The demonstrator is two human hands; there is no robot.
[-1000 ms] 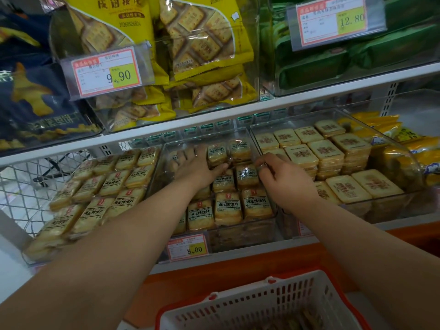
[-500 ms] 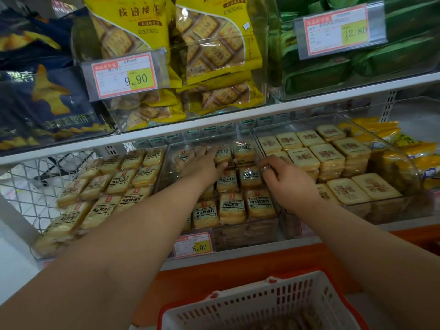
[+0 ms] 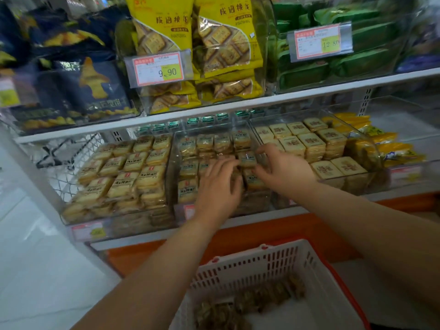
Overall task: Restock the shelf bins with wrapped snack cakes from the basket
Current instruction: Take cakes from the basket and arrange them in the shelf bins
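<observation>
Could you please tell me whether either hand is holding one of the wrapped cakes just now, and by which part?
Cannot be told: both the left hand and right hand rest on the small clear-wrapped square cakes in the clear middle bin, blurred.

I'm looking at a shop shelving unit with white shelf boards (image 3: 238, 103) and an orange base panel (image 3: 273, 234) below the lower tier. On the upper tier I see dark blue snack bags (image 3: 78, 86) at the left, yellow cracker bags (image 3: 223, 44) in the middle and green packs (image 3: 345, 63) at the right, with price tags reading 9.90 (image 3: 158, 70) and 12.80 (image 3: 319, 41). A white wire mesh panel (image 3: 71, 158) closes the unit's left end. Beyond it lies a pale, glossy floor (image 3: 31, 258). The light is even and bright, though the frame is blurred.
</observation>
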